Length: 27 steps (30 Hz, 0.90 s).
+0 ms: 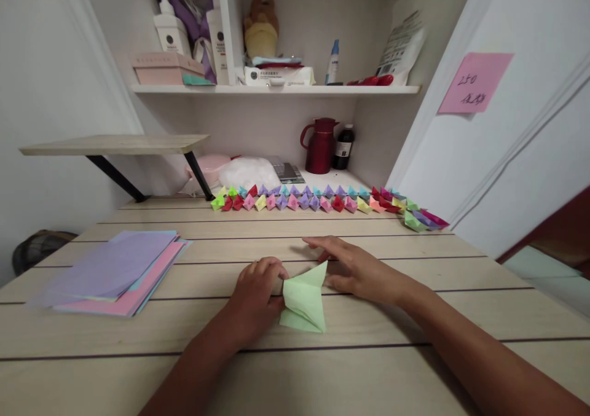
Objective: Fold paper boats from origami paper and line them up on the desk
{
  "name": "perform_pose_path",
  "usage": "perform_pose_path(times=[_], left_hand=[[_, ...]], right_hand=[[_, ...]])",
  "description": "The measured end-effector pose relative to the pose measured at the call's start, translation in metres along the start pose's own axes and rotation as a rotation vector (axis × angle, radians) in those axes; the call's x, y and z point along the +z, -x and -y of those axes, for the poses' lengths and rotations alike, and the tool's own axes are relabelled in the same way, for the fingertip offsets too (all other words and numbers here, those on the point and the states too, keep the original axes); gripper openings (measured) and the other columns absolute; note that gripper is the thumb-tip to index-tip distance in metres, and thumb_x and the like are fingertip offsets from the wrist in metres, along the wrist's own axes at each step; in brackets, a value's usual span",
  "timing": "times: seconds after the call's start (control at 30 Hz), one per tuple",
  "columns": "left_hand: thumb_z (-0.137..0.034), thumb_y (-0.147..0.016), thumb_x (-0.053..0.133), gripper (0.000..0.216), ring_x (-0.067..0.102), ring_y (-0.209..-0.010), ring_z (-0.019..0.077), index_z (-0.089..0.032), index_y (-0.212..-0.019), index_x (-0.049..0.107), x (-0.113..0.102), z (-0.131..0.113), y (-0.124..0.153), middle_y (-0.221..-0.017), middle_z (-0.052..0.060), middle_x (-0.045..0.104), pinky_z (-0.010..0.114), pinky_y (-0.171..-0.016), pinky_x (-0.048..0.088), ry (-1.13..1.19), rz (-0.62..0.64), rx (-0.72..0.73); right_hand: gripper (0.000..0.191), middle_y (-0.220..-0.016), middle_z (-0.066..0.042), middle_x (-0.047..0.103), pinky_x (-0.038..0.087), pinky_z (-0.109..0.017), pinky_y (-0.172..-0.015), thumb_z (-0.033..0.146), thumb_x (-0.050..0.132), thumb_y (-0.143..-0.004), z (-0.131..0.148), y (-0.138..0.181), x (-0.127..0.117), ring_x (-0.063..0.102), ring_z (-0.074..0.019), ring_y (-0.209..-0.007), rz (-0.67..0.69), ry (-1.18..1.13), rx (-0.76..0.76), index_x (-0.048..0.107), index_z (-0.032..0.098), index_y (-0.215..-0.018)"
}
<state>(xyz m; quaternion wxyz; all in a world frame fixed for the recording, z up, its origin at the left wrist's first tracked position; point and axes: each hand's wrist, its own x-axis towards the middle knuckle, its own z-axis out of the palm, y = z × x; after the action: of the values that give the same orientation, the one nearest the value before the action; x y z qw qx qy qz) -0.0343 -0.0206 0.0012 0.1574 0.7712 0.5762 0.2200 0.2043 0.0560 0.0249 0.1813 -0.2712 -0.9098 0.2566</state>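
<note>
Upper shelf [332,90], near its left end: pink box [152,75], with a white pump bottle [172,34] rising just behind it. Nearer the shelf's middle: brown-and-yellow plush toy [262,34], above and behind a white packet [258,77] near the front edge. Toward the right end: upright blue-capped bottle [332,66], then a tilted white pouch [403,44]. Beyond the far edge of the table [350,379]: dark red jug [321,149], handle to the left, just beside a dark, white-capped bottle [343,150]; farther left, a whitish plastic bag [249,174]. Over the table's far left corner: raised wooden board [115,144] on black brackets [198,175]. On the right-hand panel: pink note [477,81] marked "250".
</note>
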Motion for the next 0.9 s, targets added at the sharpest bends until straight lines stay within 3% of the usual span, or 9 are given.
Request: perform_pose_path(times=[0.37, 0.5, 0.6, 0.67, 0.73, 0.77, 0.83, 0.9], left_hand=[[-0.013, -0.072, 0.055, 0.028, 0.047, -0.114, 0.0231, -0.026, -0.097, 0.055, -0.001, -0.002, 0.001, -0.120, 0.003, 0.054, 0.040, -0.098, 0.034, -0.025, 0.006, 0.007], [-0.012, -0.071, 0.055, 0.030, 0.048, -0.113, 0.0227, -0.026, -0.097, 0.054, -0.001, -0.001, 0.002, -0.121, 0.003, 0.054, 0.039, -0.098, 0.034, -0.027, -0.003, 0.019], [-0.013, -0.071, 0.055, 0.028, 0.048, -0.113, 0.0230, -0.025, -0.097, 0.055, 0.000, 0.000, 0.002, -0.119, 0.003, 0.054, 0.039, -0.097, 0.035, -0.018, -0.005, 0.030], [-0.013, -0.072, 0.055, 0.028, 0.048, -0.113, 0.0233, -0.025, -0.098, 0.055, 0.000, 0.001, 0.002, -0.118, 0.003, 0.055, 0.039, -0.097, 0.035, -0.013, -0.006, 0.033], [-0.014, -0.072, 0.056, 0.028, 0.048, -0.113, 0.0235, -0.025, -0.098, 0.055, 0.001, 0.002, 0.001, -0.117, 0.003, 0.055, 0.039, -0.097, 0.035, -0.011, -0.009, 0.033], [-0.015, -0.073, 0.057, 0.027, 0.048, -0.113, 0.0236, -0.025, -0.098, 0.055, 0.002, 0.002, 0.001, -0.117, 0.003, 0.055, 0.039, -0.097, 0.035, -0.011, -0.012, 0.032], [-0.016, -0.073, 0.057, 0.027, 0.048, -0.113, 0.0237, -0.026, -0.098, 0.055, 0.003, 0.003, 0.001, -0.118, 0.003, 0.055, 0.039, -0.097, 0.035, -0.013, -0.012, 0.035], [-0.016, -0.074, 0.057, 0.027, 0.048, -0.114, 0.0236, -0.026, -0.099, 0.055, 0.003, 0.003, 0.002, -0.117, 0.003, 0.056, 0.039, -0.097, 0.035, -0.018, -0.007, 0.043]], right_hand=[[0.080, -0.141, -0.007, 0.040, 0.046, -0.041, -0.093, 0.012, 0.061, -0.078, 0.006, -0.003, 0.007, 0.056, -0.0209, -0.103, -0.029, -0.040, -0.078, 0.025, 0.037, -0.145], [0.087, -0.144, -0.004, 0.035, 0.040, -0.042, -0.101, 0.000, 0.053, -0.073, 0.009, -0.002, 0.005, 0.047, -0.0227, -0.120, -0.055, 0.108, -0.106, 0.025, 0.039, -0.145], [0.077, -0.143, -0.004, 0.039, 0.041, -0.043, -0.099, 0.005, 0.051, -0.078, 0.009, 0.002, -0.006, 0.047, -0.0238, -0.121, -0.103, 0.214, -0.084, 0.029, 0.040, -0.143], [0.060, -0.129, -0.007, 0.052, 0.046, -0.039, -0.090, 0.013, 0.054, -0.082, 0.010, 0.005, -0.015, 0.054, -0.0223, -0.108, -0.150, 0.197, -0.081, 0.042, 0.033, -0.137], [0.029, -0.094, -0.005, 0.064, 0.049, -0.029, -0.070, 0.023, 0.059, -0.084, 0.015, 0.008, -0.021, 0.059, -0.0167, -0.078, -0.166, 0.124, -0.071, 0.062, 0.024, -0.113], [0.016, -0.077, -0.002, 0.063, 0.046, -0.024, -0.059, 0.028, 0.060, -0.085, 0.019, 0.009, -0.023, 0.056, -0.0137, -0.065, -0.155, 0.081, -0.061, 0.066, 0.021, -0.098], [0.018, -0.060, 0.001, 0.058, 0.038, -0.021, -0.047, 0.034, 0.060, -0.086, 0.029, 0.009, -0.023, 0.049, -0.0108, -0.053, -0.108, 0.002, -0.059, 0.067, 0.020, -0.080], [0.018, -0.070, -0.001, 0.063, 0.043, -0.021, -0.053, 0.035, 0.059, -0.087, 0.037, 0.008, -0.020, 0.056, -0.0124, -0.062, -0.056, -0.045, -0.112, 0.069, 0.020, -0.085]])
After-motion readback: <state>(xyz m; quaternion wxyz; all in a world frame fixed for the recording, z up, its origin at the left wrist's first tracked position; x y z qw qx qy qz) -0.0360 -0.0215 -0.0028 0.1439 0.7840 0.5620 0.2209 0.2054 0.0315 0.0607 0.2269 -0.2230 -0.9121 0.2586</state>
